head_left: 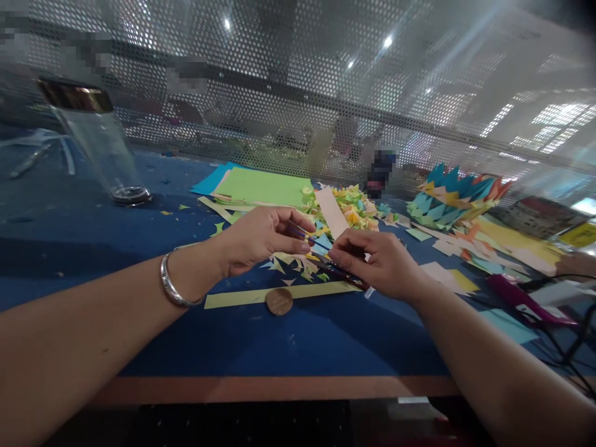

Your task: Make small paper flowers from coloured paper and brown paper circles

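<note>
My left hand [274, 239], with a silver bangle on its wrist, pinches one end of a thin blue strip [317, 243] with a bit of yellow on it. The other end is between the thumb and fingers of my right hand [379, 261], so the strip spans the gap between both hands. Dark scissors [347, 276], partly hidden, seem to lie just under my right hand. Below the hands, a pale yellow paper strip [237, 298] lies on the blue table, with a round brown disc [279, 302] on it. Cut paper scraps [279, 264] are scattered beneath.
A glass bottle [102, 143] stands at the left. Green paper sheets [265, 186] and a heap of folded paper pieces [354, 214] lie behind the hands. A zigzag paper ring [459, 195], a purple box [531, 301] and cables are at the right, near another person's hand [577, 266].
</note>
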Tool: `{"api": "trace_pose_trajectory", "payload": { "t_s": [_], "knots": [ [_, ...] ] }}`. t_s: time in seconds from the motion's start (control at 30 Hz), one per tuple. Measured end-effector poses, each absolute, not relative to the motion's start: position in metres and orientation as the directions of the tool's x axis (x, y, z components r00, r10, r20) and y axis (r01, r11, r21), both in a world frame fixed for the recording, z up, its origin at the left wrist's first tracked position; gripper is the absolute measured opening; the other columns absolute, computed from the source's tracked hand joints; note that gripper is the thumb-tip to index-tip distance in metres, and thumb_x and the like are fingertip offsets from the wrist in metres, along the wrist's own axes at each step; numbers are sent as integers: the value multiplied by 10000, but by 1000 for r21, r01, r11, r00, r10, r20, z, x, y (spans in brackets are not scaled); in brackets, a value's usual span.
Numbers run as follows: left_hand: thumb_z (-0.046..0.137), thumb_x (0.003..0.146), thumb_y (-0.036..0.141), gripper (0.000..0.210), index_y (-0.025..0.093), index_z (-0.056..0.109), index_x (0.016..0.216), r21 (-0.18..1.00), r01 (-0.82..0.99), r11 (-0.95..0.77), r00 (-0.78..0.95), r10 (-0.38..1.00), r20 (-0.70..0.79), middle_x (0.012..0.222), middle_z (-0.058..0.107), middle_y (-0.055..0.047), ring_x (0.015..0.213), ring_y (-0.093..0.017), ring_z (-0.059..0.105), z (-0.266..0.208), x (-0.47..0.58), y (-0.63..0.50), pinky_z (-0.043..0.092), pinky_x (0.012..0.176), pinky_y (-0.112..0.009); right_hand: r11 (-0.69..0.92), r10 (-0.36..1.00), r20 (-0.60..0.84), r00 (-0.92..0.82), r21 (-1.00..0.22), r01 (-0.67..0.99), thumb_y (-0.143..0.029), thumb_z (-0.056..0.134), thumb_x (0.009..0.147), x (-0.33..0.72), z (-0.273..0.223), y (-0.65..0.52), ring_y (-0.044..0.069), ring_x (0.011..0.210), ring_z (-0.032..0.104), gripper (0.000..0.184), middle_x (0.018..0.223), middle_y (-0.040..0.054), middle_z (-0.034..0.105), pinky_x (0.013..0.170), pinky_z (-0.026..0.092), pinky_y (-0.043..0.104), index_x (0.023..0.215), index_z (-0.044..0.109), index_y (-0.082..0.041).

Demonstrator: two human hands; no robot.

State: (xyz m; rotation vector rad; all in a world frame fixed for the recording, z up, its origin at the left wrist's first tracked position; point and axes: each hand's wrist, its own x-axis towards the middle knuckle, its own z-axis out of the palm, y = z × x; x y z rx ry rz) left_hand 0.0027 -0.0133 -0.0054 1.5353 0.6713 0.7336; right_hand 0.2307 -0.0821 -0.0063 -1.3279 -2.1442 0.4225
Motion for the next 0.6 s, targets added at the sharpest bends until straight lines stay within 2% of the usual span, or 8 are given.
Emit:
{"api": "trace_pose_trajectory", "payload": {
  "t_s": [0.23, 0.37, 0.6],
  "knots": [
    [784, 730, 85, 240, 125, 707, 953, 999, -48, -9, 544, 839, 34, 837, 699, -32, 776, -106, 658, 7, -5, -10, 509, 753, -246, 448, 892, 318, -320, -539, 713, -405, 572, 951, 232, -7, -82, 80, 496, 430, 283, 644, -8, 569, 462, 321, 226, 802, 629, -171],
    [797, 731, 111, 310, 143, 676, 1015, 996, -87, -31, 442, 895, 67, 956, 739, -73, 903, -156, 697, 8, -11, 2, 523, 795, -279, 445, 892, 321, -318, -500, 743, -388, 580, 943, 233, -8, -81, 90, 516, 444, 275, 637, 0, 581, 471, 327, 224, 788, 641, -169],
    [792, 770, 190, 352, 137, 633, 1079, 998, -67, 3, 413, 910, 25, 985, 754, -97, 867, -160, 708, 3, -8, 3, 515, 788, -284, 472, 881, 190, -434, -442, 763, -395, 591, 938, 230, -13, -78, 90, 528, 435, 330, 596, -18, 542, 505, 319, 232, 694, 583, -173]
  ]
}}
